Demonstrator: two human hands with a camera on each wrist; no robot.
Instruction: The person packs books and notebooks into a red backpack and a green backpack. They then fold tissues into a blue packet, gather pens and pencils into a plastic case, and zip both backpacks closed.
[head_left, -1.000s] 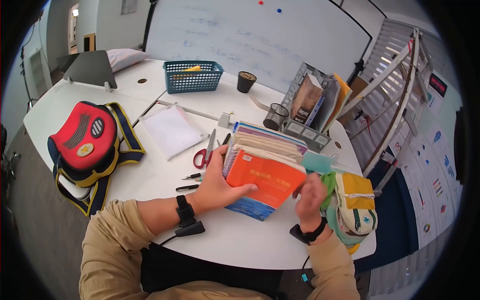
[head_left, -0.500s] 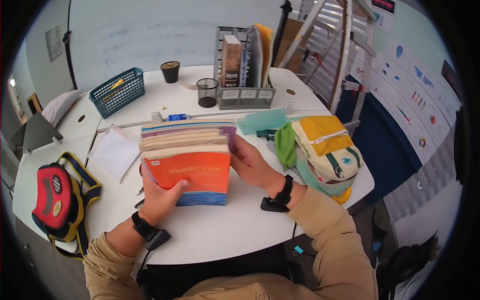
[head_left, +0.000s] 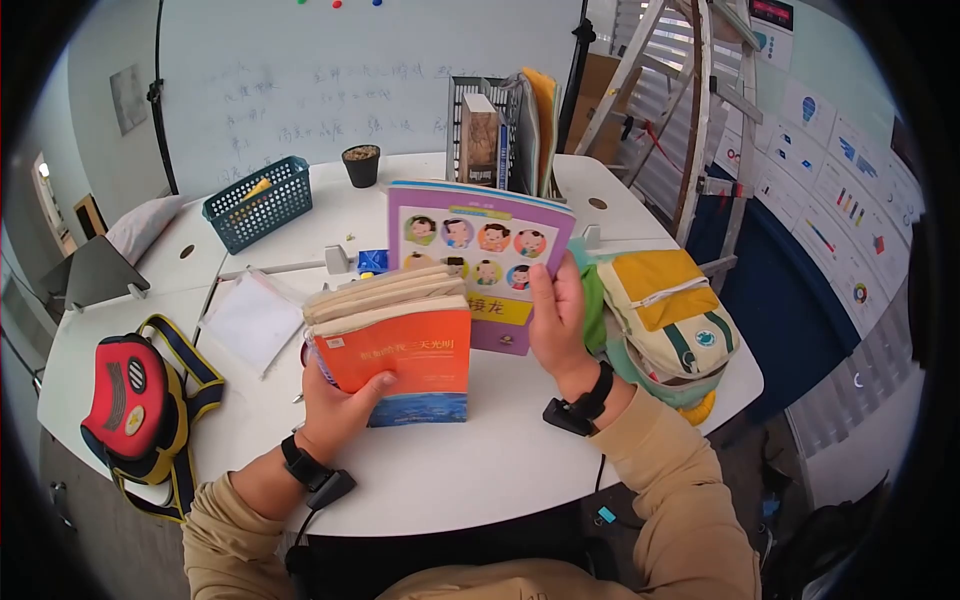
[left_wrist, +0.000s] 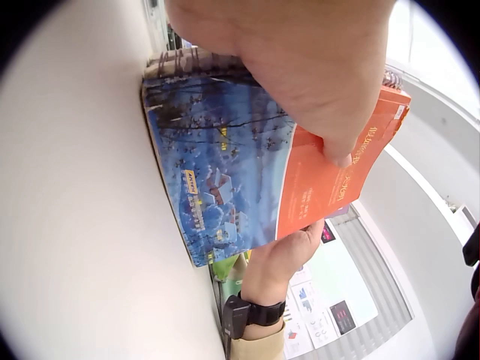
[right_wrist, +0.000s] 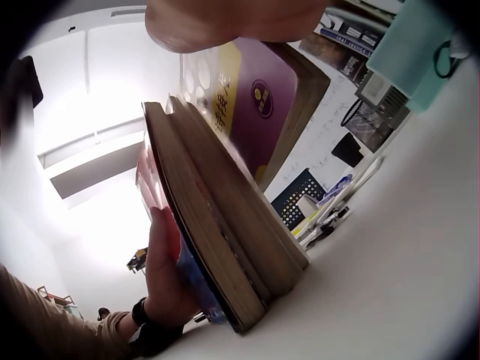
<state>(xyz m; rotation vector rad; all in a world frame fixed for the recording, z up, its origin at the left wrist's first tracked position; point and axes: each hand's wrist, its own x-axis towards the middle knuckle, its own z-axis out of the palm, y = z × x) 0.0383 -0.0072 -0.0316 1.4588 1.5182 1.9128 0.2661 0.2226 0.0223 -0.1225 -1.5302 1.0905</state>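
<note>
My left hand (head_left: 338, 412) grips a stack of books from the left side, thumb across the front cover. The front one is an orange book (head_left: 415, 355) with a blue lower band; spiral binding shows along its spine in the left wrist view. Thick page edges (right_wrist: 214, 217) of the stack appear in the right wrist view, their lower ends at the tabletop. My right hand (head_left: 560, 330) holds a purple book (head_left: 475, 222) with round cartoon faces by its right edge, thumb on the cover. It stands upright behind the stack, raised above it, its lower left part hidden.
A red backpack (head_left: 128, 405) lies at the left of the white table (head_left: 470, 470), a cream and yellow backpack (head_left: 650, 310) at the right. White sheets (head_left: 252, 322) are behind the left hand. Farther back stand a teal basket (head_left: 262, 212), a potted plant (head_left: 362, 168) and a file rack (head_left: 470, 100).
My right hand has come from beside the stack to its back and drawn the purple book up and to the right. The left hand keeps holding the rest. The head view has swung right.
</note>
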